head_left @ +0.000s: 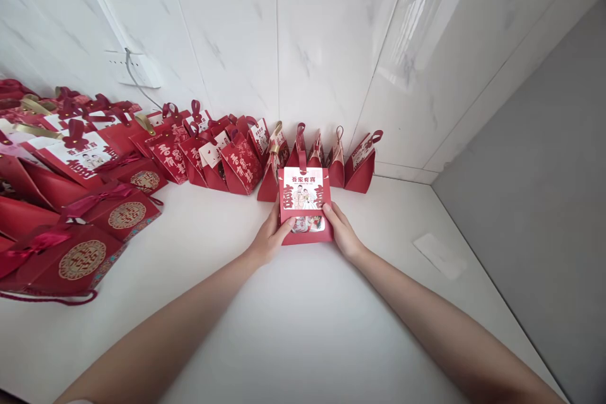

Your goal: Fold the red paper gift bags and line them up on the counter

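Note:
Between my two hands is a red wedding favour box (307, 227) with a white label showing a cartoon couple, a ribbon loop on top and a clear window with wrapped contents behind it. My left hand (271, 237) grips its left side, thumb on the front near the window. On the opposite side my right hand (344, 233) holds the edge, thumb on the front. The fingers behind the box are hidden. Just beyond it stands a row of similar favour boxes, among them one with a gold ribbon (271, 180) and one at the right end (360, 170).
Many red boxes crowd the left, including a round-emblem box (83, 259) with a cord handle. A white tiled wall (227, 25) with a socket (135, 69) and cable rises behind the white table (284, 328). A grey panel (534, 170) bounds the right; a flat whitish piece (439, 255) lies near it.

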`<action>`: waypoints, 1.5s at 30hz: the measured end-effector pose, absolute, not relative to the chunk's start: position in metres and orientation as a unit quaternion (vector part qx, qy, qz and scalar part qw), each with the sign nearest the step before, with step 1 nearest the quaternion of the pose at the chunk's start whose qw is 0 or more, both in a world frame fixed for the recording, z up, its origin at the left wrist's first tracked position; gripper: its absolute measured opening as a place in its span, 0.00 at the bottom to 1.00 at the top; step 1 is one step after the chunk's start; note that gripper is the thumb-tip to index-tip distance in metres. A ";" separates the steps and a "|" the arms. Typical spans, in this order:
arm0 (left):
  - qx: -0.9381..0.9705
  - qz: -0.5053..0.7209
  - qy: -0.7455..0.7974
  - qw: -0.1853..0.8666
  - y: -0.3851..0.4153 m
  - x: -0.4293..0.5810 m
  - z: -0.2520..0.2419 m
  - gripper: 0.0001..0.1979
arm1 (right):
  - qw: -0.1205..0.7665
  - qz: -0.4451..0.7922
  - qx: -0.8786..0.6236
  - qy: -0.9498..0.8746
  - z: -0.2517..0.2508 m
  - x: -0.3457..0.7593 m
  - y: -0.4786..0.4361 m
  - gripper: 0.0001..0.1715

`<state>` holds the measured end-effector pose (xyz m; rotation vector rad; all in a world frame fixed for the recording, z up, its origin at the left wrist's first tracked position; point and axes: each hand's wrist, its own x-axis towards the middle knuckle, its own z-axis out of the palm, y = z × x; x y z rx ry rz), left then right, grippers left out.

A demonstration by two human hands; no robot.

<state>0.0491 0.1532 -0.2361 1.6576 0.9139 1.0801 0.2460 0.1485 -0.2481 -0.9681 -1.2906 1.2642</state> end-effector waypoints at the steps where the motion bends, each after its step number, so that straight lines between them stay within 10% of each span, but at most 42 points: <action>1: 0.672 0.427 0.389 0.464 0.153 0.049 -0.236 0.31 | 0.512 0.529 -0.397 -0.548 -0.247 0.248 0.146 0.31; 19: 0.664 0.511 0.407 0.364 0.147 0.044 -0.233 0.28 | 0.456 0.439 -0.370 -0.680 -0.251 0.252 0.146 0.36; 36: 0.676 0.411 0.336 0.510 0.145 0.037 -0.244 0.30 | 0.456 0.431 -0.379 -0.680 -0.252 0.260 0.151 0.35; 45: 0.750 0.561 0.344 0.069 0.164 0.035 -0.199 0.28 | 0.380 0.381 -0.378 -0.754 -0.249 0.258 0.144 0.45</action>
